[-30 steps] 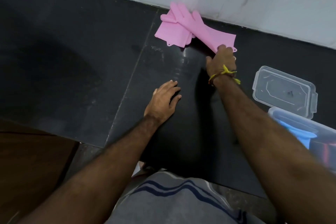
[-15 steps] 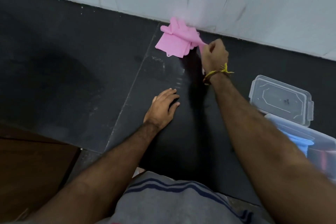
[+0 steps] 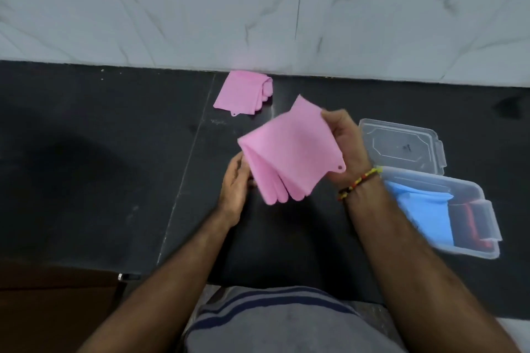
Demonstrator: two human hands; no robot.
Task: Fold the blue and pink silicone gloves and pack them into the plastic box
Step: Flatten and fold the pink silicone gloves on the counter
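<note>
Hands work together above the black counter: right hand [image 3: 345,146] pinches the folded pink silicone glove [image 3: 289,152] by its cuff, left hand [image 3: 236,180] steadies its fold, likely tidying it for the clear plastic box [image 3: 470,249] at right.

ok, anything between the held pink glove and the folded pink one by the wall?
Nothing: head view shows only bare black counter between the held glove and the folded one. Both hands grip the held glove.
</note>
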